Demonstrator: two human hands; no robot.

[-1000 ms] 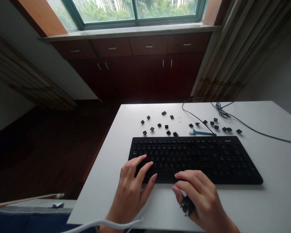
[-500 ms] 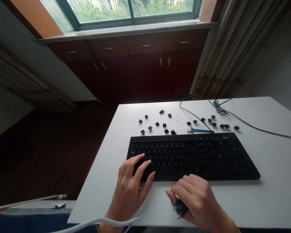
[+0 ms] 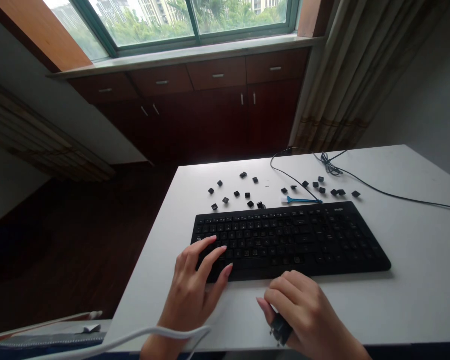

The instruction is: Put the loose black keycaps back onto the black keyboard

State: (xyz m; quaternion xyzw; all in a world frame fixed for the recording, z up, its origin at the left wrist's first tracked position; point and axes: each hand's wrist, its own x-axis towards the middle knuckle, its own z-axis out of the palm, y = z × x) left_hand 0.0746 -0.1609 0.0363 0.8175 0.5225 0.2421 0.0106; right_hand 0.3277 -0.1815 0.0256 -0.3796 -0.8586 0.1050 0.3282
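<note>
A black computer keyboard (image 3: 290, 240) lies across the white table, and my left hand (image 3: 191, 285) rests with its fingertips on the keyboard's lower left keys, holding nothing. My right hand (image 3: 300, 311) sits just below the keyboard's front edge, its fingers closed around a small black object (image 3: 281, 329). Most of that object is hidden by the fingers, so I cannot tell exactly what it is. Several loose black keycaps (image 3: 250, 204) are scattered beyond the keyboard's far edge, with a small blue-handled brush (image 3: 300, 200) among them.
A thin black cable (image 3: 382, 193) loops across the table's far right. A white cord (image 3: 153, 332) crosses the table's near edge. The table's left edge drops to a dark wooden floor. Wooden cabinets (image 3: 217, 95) stand beyond, beneath a window, with a curtain (image 3: 345, 75) at right.
My right hand has moved off the keyboard's front edge, toward me, still gripping the black object. The whole scene has shifted slightly left in view. My left hand stays on the keys.
</note>
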